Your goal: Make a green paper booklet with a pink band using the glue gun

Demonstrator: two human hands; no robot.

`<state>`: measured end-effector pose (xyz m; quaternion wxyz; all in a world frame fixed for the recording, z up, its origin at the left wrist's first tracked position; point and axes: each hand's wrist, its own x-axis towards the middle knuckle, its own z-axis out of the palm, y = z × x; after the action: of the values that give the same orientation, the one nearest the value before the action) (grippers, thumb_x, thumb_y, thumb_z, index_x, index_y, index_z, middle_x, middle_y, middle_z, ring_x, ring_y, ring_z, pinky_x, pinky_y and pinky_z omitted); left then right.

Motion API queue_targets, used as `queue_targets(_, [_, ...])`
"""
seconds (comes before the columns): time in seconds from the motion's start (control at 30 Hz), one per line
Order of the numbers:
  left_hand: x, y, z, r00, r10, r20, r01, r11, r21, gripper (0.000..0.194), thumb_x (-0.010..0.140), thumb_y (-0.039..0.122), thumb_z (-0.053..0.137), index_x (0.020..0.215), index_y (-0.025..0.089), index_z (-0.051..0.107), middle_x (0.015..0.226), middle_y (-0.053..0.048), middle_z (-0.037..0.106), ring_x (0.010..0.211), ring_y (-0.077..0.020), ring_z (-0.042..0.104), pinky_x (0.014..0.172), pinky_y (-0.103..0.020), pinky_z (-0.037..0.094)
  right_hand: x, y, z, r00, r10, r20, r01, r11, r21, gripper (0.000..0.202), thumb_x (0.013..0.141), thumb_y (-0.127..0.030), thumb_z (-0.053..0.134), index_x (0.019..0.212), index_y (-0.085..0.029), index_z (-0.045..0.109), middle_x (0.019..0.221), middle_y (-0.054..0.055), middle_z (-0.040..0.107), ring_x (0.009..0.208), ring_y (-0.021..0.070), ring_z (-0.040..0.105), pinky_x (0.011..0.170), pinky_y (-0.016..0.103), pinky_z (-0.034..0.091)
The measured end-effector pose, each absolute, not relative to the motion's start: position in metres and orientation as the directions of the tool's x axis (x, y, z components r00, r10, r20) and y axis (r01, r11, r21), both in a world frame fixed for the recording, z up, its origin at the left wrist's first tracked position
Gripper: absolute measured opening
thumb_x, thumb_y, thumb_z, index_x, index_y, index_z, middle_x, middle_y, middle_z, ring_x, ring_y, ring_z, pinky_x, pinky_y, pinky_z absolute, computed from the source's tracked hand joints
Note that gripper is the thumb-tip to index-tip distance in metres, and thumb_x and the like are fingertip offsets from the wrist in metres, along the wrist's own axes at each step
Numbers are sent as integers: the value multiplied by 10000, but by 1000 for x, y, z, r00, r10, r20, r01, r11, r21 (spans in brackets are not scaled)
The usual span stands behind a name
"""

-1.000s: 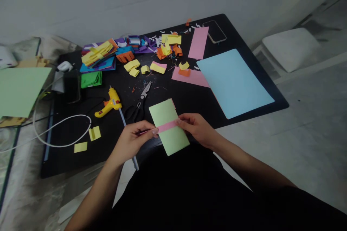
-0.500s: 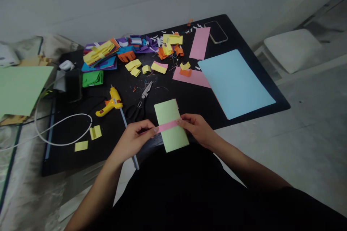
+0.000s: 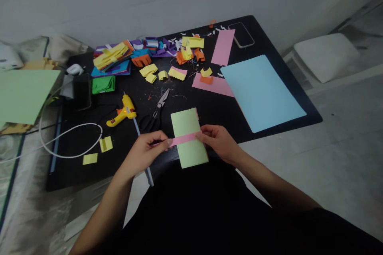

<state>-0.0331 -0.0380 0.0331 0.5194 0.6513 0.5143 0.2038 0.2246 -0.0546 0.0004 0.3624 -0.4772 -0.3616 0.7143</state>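
A pale green folded paper (image 3: 193,156), with a bit of pink showing at its upper right edge, lies at the table's near edge in front of me. Across its middle runs a pink paper strip (image 3: 184,139). My left hand (image 3: 151,149) pinches the strip's left end between thumb and fingers, just off the green paper. At the other end, my right hand (image 3: 217,140) is closed on the strip and the paper's right edge, thumb on top. Its fingers behind the paper are hidden. Scissors (image 3: 158,109) and a yellow glue gun (image 3: 124,111) lie beyond my left hand.
On the black table (image 3: 185,101), a large light blue sheet (image 3: 263,93) lies right, near pink sheets (image 3: 224,47) and a phone (image 3: 241,35). Coloured paper bundles (image 3: 115,56) and scraps line the back. A white cable (image 3: 72,155) loops at left; a white stool (image 3: 326,56) stands right.
The left hand has shifted slightly left along the pink strip, so a little more of it shows. The right hand keeps its hold, and the view has moved slightly.
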Motion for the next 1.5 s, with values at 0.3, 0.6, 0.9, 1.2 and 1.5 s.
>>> queue_targets(0.3, [-34, -39, 35, 391, 883, -262, 473, 51, 879, 335, 952, 444, 678, 761, 174, 725, 711, -14, 704, 656, -126, 611, 611, -236, 466, 227, -53, 5, -300, 870, -391, -113, -440, -891, 336, 830, -514, 822, 862, -187, 749, 664, -33, 614, 583, 107, 497, 535, 259, 350])
queue_targets(0.6, [-88, -16, 27, -145, 970, 195, 791, -5, 612, 219, 957, 340, 639, 1078, 190, 741, 1096, -57, 770, 1001, -230, 715, 964, -371, 531, 231, -48, 3, -289, 815, -502, -283, -574, -768, 346, 760, -478, 903, 867, -175, 774, 800, 2, 712, 679, 115, 616, 619, 261, 479])
queue_targets(0.9, [-136, 10, 6, -50, 980, 193, 963, -4, 271, 418, 853, 214, 610, 1267, 163, 620, 1326, -171, 621, 1326, -423, 532, 1138, -597, 415, 221, -43, -4, -340, 740, -581, -467, -669, -578, 332, 682, -365, 974, 862, -178, 767, 809, 6, 730, 700, 126, 654, 656, 251, 543])
queue_targets(1.2, [-137, 32, -13, -25, 993, 115, 994, 13, 106, 374, 867, 278, 616, 1223, 164, 629, 1275, -230, 610, 1208, -476, 556, 1008, -627, 457, 215, -45, -4, -289, 799, -527, -445, -599, -665, 499, 812, -364, 870, 1255, -281, 656, 817, -11, 726, 647, 148, 630, 588, 269, 492])
queue_targets(1.5, [-150, 32, 14, 125, 974, 187, 943, -175, 282, 350, 891, 237, 624, 1223, 170, 536, 1239, -124, 593, 1166, -319, 594, 1003, -467, 528, 212, -43, -7, -313, 807, -501, -439, -591, -677, 380, 797, -517, 868, 1030, -250, 729, 921, 11, 709, 714, 142, 609, 621, 266, 471])
